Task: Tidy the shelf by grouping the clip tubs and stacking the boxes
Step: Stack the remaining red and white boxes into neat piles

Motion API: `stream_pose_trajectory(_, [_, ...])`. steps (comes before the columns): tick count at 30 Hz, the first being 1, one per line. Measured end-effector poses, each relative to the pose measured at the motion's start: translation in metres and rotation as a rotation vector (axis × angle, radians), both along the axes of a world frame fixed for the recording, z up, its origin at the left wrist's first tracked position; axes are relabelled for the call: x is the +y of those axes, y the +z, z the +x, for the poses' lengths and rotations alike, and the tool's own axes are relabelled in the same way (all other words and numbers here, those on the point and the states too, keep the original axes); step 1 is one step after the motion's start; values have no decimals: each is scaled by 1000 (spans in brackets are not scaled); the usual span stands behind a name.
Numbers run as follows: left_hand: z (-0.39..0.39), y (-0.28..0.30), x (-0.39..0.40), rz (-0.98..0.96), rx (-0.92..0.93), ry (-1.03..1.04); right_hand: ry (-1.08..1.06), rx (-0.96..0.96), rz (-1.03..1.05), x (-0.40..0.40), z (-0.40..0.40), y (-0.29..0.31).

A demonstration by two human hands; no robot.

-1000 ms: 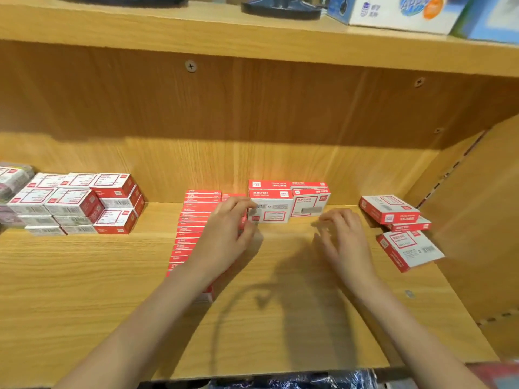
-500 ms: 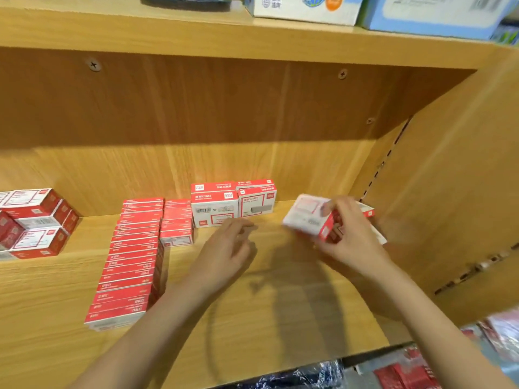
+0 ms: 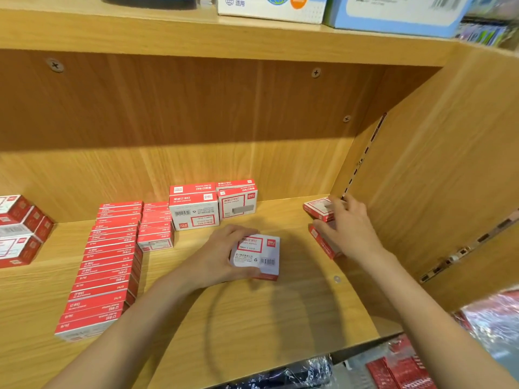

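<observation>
Gripping a white-and-red box (image 3: 256,255) in your left hand (image 3: 222,255), you held it just above the middle of the wooden shelf (image 3: 280,318), fingers curled over its top edge and thumb under its near edge. Your right hand (image 3: 348,228) reached to the shelf's right end, fingers spread loosely over two more boxes: the upper one (image 3: 318,207) lay flat under your fingertips, the lower one (image 3: 323,242) tilted beneath your palm. Whether those fingers had closed on either box could not be told. Behind your left hand stood a pair of upright boxes (image 3: 213,204) against the back panel, with a long row of thin red boxes (image 3: 104,265) running toward you beside them. Another stack (image 3: 19,228) sat at the far left.
</observation>
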State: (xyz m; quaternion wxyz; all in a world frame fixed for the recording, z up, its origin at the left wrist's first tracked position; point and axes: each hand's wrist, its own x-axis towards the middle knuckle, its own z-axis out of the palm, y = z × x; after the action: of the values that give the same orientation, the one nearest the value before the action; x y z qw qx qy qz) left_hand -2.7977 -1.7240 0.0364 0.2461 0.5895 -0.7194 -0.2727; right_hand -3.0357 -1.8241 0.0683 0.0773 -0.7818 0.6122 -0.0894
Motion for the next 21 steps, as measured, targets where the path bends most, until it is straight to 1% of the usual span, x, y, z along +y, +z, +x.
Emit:
stream_pose_trajectory(1, [0, 1, 0, -5, 8, 11, -8, 78, -14, -3, 5, -4])
stream_pose_trajectory(2, [-1, 0, 0, -7, 12, 30, -11, 102, -31, -4, 11, -8])
stream_pose_trajectory(5, [-2, -2, 2, -50, 29, 93, -22, 45, -8, -6, 20, -9])
stream_pose_trajectory(9, [-4, -3, 6, -73, 26, 154, -11, 61, 10, -7, 25, -5])
stream_pose_trajectory(13, [-4, -1, 9, -64, 12, 172, 28, 56, -55, -12, 32, -6])
stream_pose_trajectory(15, [-5, -1, 10, -55, -3, 192, 96, -3, -108, -13, 34, -7])
stream_pose_trajectory(18, [-3, 0, 13, -51, -17, 229, 167, -140, -167, -15, 29, 3])
stream_pose_trajectory(21, [-2, 1, 14, -50, -14, 242, 217, -313, -95, -16, 23, 20])
